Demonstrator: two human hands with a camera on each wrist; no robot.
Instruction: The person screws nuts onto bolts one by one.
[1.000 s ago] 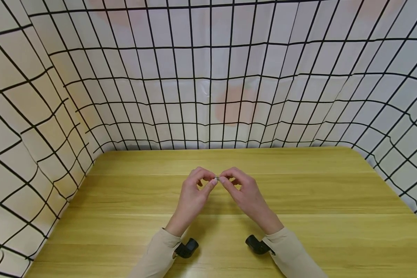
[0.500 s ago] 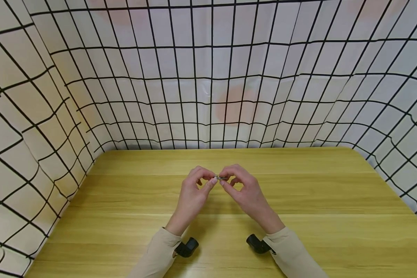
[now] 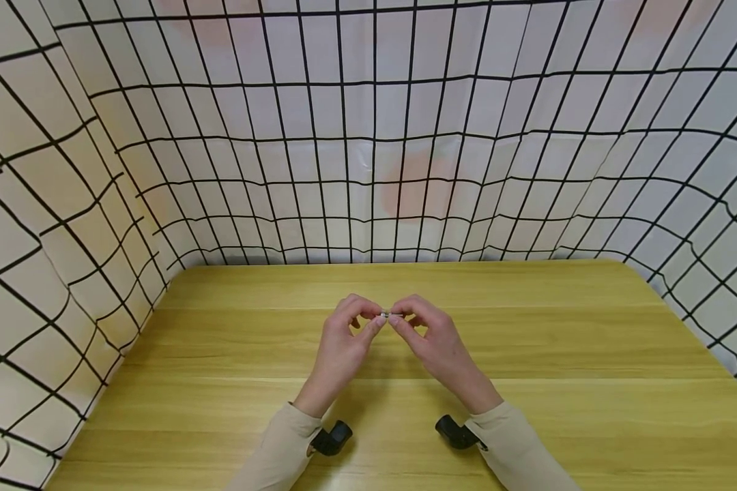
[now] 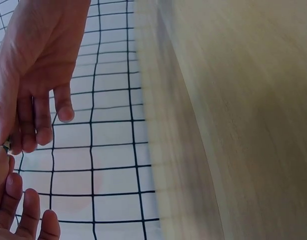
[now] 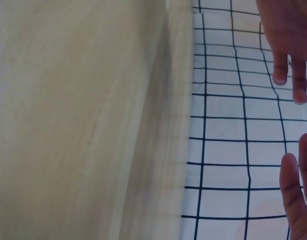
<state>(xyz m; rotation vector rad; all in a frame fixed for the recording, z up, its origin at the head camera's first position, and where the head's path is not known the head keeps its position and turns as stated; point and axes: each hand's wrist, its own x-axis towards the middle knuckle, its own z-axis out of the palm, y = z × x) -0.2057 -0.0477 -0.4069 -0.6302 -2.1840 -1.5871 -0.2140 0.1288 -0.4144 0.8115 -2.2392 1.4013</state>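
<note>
A small, slim, silvery metal piece (image 3: pixel 386 314) is held level between the two hands, above the middle of the table. Thumb and index finger of my left hand (image 3: pixel 342 344) pinch its left end. My right hand (image 3: pixel 431 335) pinches the other end with thumb and index finger, its fingertips almost meeting the left ones. In the left wrist view only a glint of the metal piece (image 4: pixel 7 144) shows at the left edge, mostly covered by fingertips. The right wrist view catches just parts of both hands, with the piece out of frame. Its exact kind I cannot tell.
Beneath the hands lies a wood-grain table (image 3: pixel 252 402). White sheeting with a black grid (image 3: pixel 319 164) encloses its back and sides. Each beige sleeve has a black wrist device, the left device (image 3: pixel 331 438) and the right device (image 3: pixel 456 432) both just over the tabletop.
Half a second ago the right thumb and index finger were spread farther apart, baring more of the metal piece; now they are together around it again. The left hand has stayed nearly still.
</note>
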